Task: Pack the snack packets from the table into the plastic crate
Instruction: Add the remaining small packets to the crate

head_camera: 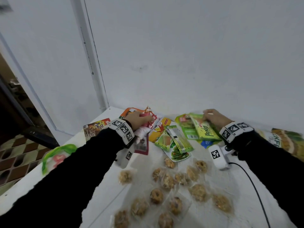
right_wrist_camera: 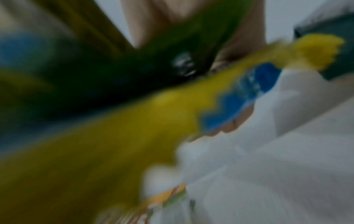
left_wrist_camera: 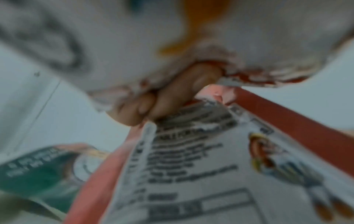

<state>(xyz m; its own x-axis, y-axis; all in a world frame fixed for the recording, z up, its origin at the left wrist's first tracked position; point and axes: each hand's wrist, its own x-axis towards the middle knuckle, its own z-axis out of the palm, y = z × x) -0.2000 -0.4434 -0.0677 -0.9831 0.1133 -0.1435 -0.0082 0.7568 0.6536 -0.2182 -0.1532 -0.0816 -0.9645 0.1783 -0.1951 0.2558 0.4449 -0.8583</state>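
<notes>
Snack packets lie heaped at the far side of the white table [head_camera: 205,216]. My left hand [head_camera: 139,119] grips a bunch of red and white packets [head_camera: 150,124]; in the left wrist view its fingers [left_wrist_camera: 168,98] curl round a pink packet with a printed back [left_wrist_camera: 191,174]. My right hand [head_camera: 213,118] holds a stack of green packets [head_camera: 205,130] near the wall. The right wrist view is badly blurred and shows a yellow and blue packet [right_wrist_camera: 134,128] under dark green ones [right_wrist_camera: 143,68]. No crate is in view.
Several clear-wrapped cookies [head_camera: 172,191] are scattered over the near table. A brown cereal packet [head_camera: 94,129] and a green and pink packet [head_camera: 56,157] lie at the left edge. A large green bag [head_camera: 284,142] lies at the right. A black cable [head_camera: 253,186] crosses the table.
</notes>
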